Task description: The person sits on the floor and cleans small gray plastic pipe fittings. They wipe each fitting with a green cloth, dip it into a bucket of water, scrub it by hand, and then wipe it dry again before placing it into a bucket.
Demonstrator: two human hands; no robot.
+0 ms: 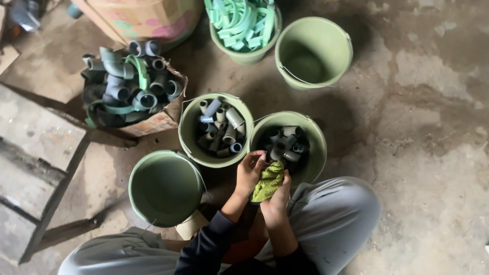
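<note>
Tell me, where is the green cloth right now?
In the head view, the green cloth sits low centre, held between both hands, just below the bucket of dark fittings.

head camera, looking steeply down, near the floor point(433, 153)

From my remote seat I saw a rough concrete floor point(417, 102), stained and patchy, paler at the right and darker under the shadows near the top. Daylight seemed soft and dim, with no hard glare. At the left lay weathered grey wooden planks point(35, 153) on a dark frame, and a torn cardboard sheet point(7, 56) rested just beyond them.
</note>
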